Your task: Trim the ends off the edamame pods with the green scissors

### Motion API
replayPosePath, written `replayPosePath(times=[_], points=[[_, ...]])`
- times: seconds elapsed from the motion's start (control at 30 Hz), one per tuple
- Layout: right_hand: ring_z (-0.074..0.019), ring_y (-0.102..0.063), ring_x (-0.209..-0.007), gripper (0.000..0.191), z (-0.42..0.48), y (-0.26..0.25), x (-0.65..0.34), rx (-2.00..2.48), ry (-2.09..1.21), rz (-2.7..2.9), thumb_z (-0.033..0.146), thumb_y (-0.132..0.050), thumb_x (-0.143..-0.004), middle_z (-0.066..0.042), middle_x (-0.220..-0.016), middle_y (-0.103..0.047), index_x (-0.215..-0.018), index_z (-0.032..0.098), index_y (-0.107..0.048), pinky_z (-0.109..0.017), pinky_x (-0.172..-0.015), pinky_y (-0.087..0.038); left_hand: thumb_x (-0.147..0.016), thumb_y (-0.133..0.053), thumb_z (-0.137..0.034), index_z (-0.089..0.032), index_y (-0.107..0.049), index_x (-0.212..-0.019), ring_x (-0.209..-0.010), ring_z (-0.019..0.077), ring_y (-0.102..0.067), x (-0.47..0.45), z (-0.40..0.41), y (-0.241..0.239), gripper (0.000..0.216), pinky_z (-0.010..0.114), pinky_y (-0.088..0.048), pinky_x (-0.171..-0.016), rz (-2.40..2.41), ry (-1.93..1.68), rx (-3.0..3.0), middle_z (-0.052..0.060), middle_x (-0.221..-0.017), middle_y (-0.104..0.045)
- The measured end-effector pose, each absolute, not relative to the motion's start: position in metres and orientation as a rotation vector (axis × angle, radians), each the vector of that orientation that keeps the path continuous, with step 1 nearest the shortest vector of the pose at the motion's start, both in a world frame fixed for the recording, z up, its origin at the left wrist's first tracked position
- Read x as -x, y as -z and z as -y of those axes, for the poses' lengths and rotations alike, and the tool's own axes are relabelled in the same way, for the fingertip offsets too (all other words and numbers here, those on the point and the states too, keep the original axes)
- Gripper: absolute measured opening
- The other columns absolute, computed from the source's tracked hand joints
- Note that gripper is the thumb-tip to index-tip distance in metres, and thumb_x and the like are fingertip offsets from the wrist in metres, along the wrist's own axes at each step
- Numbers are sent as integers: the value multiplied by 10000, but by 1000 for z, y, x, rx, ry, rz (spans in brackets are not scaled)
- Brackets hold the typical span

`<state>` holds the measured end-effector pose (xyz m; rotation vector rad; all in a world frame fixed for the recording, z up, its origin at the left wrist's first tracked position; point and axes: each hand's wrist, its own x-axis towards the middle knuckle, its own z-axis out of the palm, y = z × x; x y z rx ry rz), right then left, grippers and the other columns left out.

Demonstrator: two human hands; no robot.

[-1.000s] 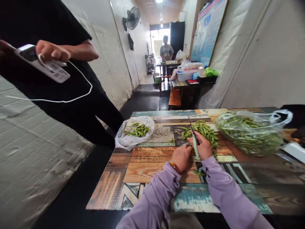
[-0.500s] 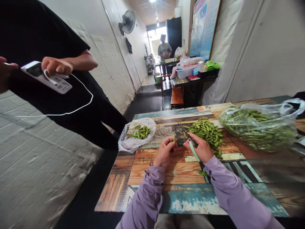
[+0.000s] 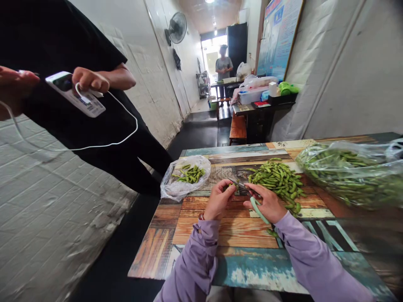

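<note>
Between the fingertips of my left hand (image 3: 219, 199) is a green soybean pod (image 3: 232, 186), mostly covered by the fingers. My right hand (image 3: 267, 202) is closed round a pair of scissors (image 3: 258, 209) with pale green handles. The blades point left, their tips at the pod in my left hand. Just beyond my right hand lies a heap of green pods (image 3: 278, 178) on the table. To the left of my left hand, a clear plastic bag (image 3: 168, 186) lies spread out with a smaller pile of pods (image 3: 189, 173) on it. One loose pod (image 3: 272, 232) lies below my right wrist.
A large clear bag full of pods (image 3: 352, 174) stands at the right of the patterned wooden table (image 3: 252, 264). At the left a person in black (image 3: 103, 50) holds a white device (image 3: 75, 94) with a cable. Farther back are a bench (image 3: 238, 128), a loaded table and another person (image 3: 223, 67).
The scissors have swung from pointing up and away to pointing left, with their blades now at the pod in my left hand. The whole view has shifted slightly.
</note>
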<state>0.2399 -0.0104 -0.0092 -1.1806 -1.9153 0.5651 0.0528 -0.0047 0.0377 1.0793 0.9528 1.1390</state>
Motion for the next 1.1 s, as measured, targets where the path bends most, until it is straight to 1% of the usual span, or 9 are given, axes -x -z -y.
replayPosePath(times=[0.17,0.33,0.5,0.7,0.8,0.87,0.93,1.0,1.1], points=[[-169,-606,-800,512,13,3,-238,1148,-567,1939,349,-669,-716,-55,-1004,-635,-1200,230,-550,-315,-737,-528,-705,-676,-392,-137,-641,-829,-539,58,-414,-53,4,-36,285,182,-319,-514,-990,-1154,-1235,-21,-656,-545],[-160,-601,-746,497,14,3,-237,1184,-570,1960,359,-667,-725,-45,-939,-641,-1191,223,-558,-308,-712,-528,-735,-649,-378,-144,-647,-849,-583,79,-439,-53,4,-36,260,188,-332,-538,-996,-1155,-1304,-7,-696,-573],[-199,-644,-825,465,12,7,-240,1196,-541,1972,403,-661,-729,-65,-977,-674,-1154,222,-610,-323,-747,-536,-734,-647,-374,-141,-649,-764,-651,108,-489,-51,3,-40,234,208,-368,-620,-1016,-1165,-1358,7,-704,-597],[-245,-654,-952,452,10,10,-241,1234,-599,1923,404,-664,-722,-68,-1057,-697,-1133,218,-648,-363,-847,-525,-737,-642,-350,-146,-662,-793,-721,133,-510,-47,-1,-37,212,228,-375,-673,-1073,-1198,-1445,20,-758,-613],[-243,-660,-956,464,8,14,-241,1277,-685,1803,412,-655,-725,-64,-1089,-692,-1144,213,-645,-363,-856,-526,-719,-661,-313,-160,-674,-824,-772,142,-515,-46,-3,-33,186,234,-377,-699,-1135,-1278,-1466,32,-812,-617],[-238,-661,-953,481,6,16,-242,1297,-708,1734,417,-646,-732,-62,-1094,-691,-1166,211,-632,-359,-855,-527,-697,-683,-304,-162,-668,-822,-746,128,-511,-46,-5,-30,190,226,-377,-678,-1122,-1310,-1398,24,-804,-611],[-237,-656,-965,493,4,17,-244,1306,-695,1704,424,-647,-731,-58,-1104,-686,-1177,217,-625,-357,-868,-522,-669,-710,-321,-162,-633,-821,-636,92,-486,-46,-5,-29,233,205,-361,-594,-1060,-1300,-1236,-8,-728,-579],[-235,-658,-960,500,4,17,-245,1311,-675,1697,433,-650,-727,-55,-1109,-684,-1179,221,-622,-354,-866,-522,-637,-737,-345,-169,-577,-818,-528,59,-442,-47,-5,-29,299,183,-313,-500,-989,-1268,-1045,-47,-649,-527],[-220,-675,-880,506,6,16,-243,1325,-643,1709,435,-648,-726,-60,-1038,-704,-1177,209,-618,-336,-808,-542,-582,-777,-340,-178,-509,-807,-488,47,-452,-48,-5,-31,385,164,-291,-453,-912,-1249,-827,-65,-635,-519]])
